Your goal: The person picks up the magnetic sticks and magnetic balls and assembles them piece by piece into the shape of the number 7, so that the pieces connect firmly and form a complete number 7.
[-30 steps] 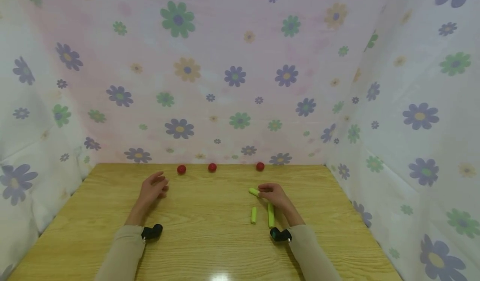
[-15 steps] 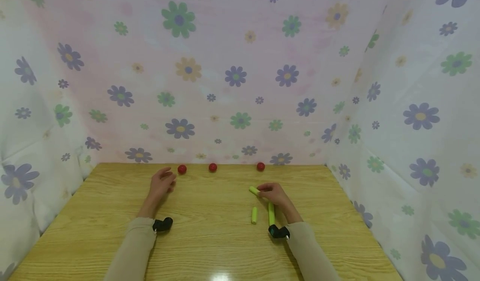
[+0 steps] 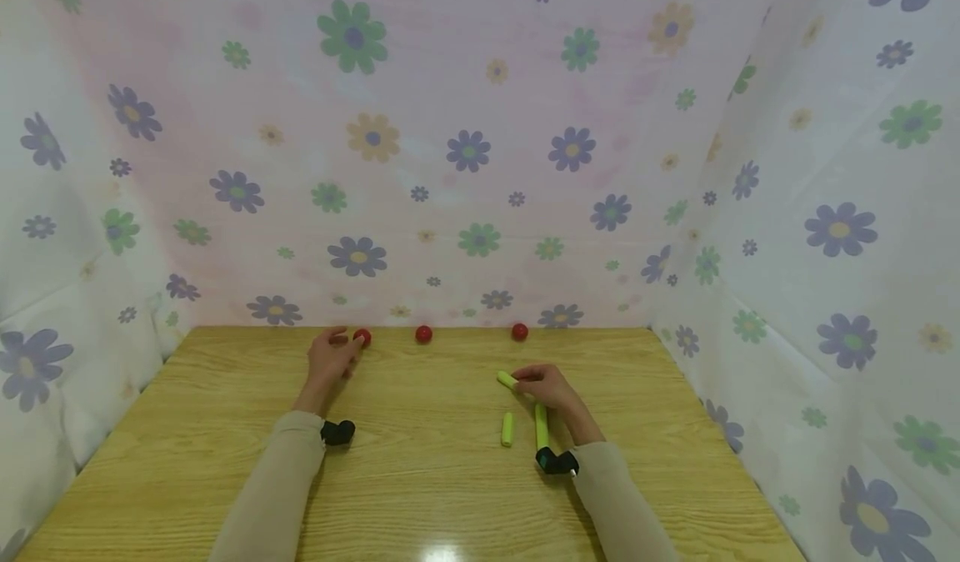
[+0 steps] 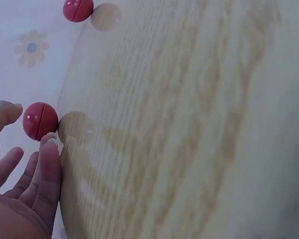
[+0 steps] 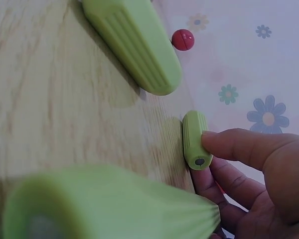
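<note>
My left hand [image 3: 330, 360] is at the leftmost red ball [image 3: 362, 338] by the table's back edge. In the left wrist view a fingertip meets the lower side of that grooved ball [image 4: 40, 121], and the thumb stands just off its other side. With thumb and fingers, my right hand [image 3: 549, 387] pinches a short light green ribbed stick [image 3: 506, 379], whose end shows a dark round spot in the right wrist view. Another short green stick [image 3: 507, 430] and a longer green stick [image 3: 542, 427] lie nearer the person, the long one partly covered by the right wrist's camera.
Two more red balls, a middle one [image 3: 423, 334] and a right one [image 3: 520, 332], sit along the back edge of the wooden table [image 3: 420, 479]. Flower-patterned cloth [image 3: 480, 187] rises right behind them and at both sides.
My left hand has moved right and forward across the table to the leftmost red ball. My right hand stays almost in place with the green stick.
</note>
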Action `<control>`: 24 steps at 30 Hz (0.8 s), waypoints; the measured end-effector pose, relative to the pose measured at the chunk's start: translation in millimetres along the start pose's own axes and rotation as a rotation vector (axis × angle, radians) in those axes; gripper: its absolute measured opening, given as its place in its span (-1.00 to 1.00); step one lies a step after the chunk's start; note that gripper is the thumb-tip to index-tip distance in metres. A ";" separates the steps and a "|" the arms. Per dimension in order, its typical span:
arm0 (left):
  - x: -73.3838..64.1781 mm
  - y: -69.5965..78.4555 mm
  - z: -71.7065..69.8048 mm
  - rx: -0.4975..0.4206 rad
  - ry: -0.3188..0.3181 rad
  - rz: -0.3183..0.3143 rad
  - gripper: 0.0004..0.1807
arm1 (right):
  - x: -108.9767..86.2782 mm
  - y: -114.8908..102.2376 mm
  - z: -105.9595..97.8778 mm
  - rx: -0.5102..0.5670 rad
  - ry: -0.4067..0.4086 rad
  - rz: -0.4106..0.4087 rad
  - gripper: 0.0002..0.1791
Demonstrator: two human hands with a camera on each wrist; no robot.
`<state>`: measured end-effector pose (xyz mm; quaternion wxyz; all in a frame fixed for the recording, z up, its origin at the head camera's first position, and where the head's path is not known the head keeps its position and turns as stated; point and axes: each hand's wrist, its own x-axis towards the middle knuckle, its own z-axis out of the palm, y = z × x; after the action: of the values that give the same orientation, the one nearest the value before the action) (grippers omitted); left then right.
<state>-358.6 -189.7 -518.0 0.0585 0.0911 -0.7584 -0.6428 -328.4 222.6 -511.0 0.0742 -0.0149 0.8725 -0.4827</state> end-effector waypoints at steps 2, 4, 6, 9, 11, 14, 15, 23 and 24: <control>2.4 0.6 2.0 0.047 0.010 0.021 -0.33 | -0.6 -0.2 -0.3 0.001 -0.007 -0.004 -0.73; 4.9 1.1 4.3 0.109 0.026 0.041 -0.33 | -1.1 -0.3 -0.6 0.004 -0.010 -0.005 -0.72; 7.2 1.9 7.0 0.173 0.044 0.059 -0.32 | -1.7 -1.0 -0.9 0.006 -0.010 -0.006 -0.72; 8.5 4.3 10.8 0.264 0.063 0.084 -0.32 | -2.9 -2.0 -1.2 0.010 -0.011 -0.004 -0.72; 8.3 6.0 13.1 0.292 0.066 0.088 -0.33 | -3.5 -2.0 -1.2 0.012 -0.008 -0.001 -0.73; 6.7 6.9 15.2 0.313 0.063 0.084 -0.40 | -3.9 -0.6 -0.6 0.013 -0.011 -0.005 -0.73; 6.2 6.7 15.5 0.319 0.063 0.077 -0.43 | -4.0 -0.1 -0.4 0.013 -0.012 -0.006 -0.73; -1.7 5.3 16.7 0.311 0.082 0.070 -0.57 | -4.3 -0.8 -2.3 0.003 -0.022 -0.024 -0.73; -2.4 5.3 16.8 0.294 0.090 0.074 -0.57 | -4.2 -1.4 -3.1 -0.002 -0.024 -0.029 -0.73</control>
<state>-360.1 -172.2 -515.6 0.1021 0.0994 -0.8438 -0.5175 -324.7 224.9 -507.7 0.0777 -0.0337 0.8716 -0.4829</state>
